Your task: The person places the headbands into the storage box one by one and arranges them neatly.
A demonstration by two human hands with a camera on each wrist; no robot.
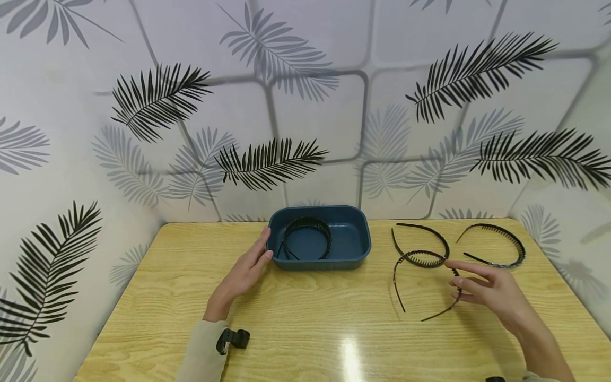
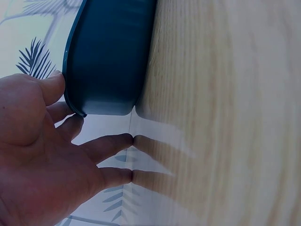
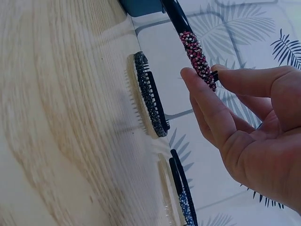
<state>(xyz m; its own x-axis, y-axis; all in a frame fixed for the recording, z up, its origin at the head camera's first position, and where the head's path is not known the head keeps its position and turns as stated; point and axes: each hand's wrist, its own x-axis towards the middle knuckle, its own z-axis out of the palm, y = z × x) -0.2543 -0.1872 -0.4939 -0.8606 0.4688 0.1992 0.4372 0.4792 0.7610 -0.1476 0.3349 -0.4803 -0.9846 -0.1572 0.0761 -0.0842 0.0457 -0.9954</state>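
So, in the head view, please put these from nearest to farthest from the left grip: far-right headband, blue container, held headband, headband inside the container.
1. Blue container, touching the left grip.
2. Headband inside the container, toward its left.
3. Held headband, right of the container.
4. Far-right headband, rightmost of all.

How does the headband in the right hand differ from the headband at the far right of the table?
The held headband carries red and whitish decoration; the far-right headband, blue and whitish.
The right hand pinches the held headband above the table, while the far-right headband rests on it.
Both are dark, curved bands with teeth.
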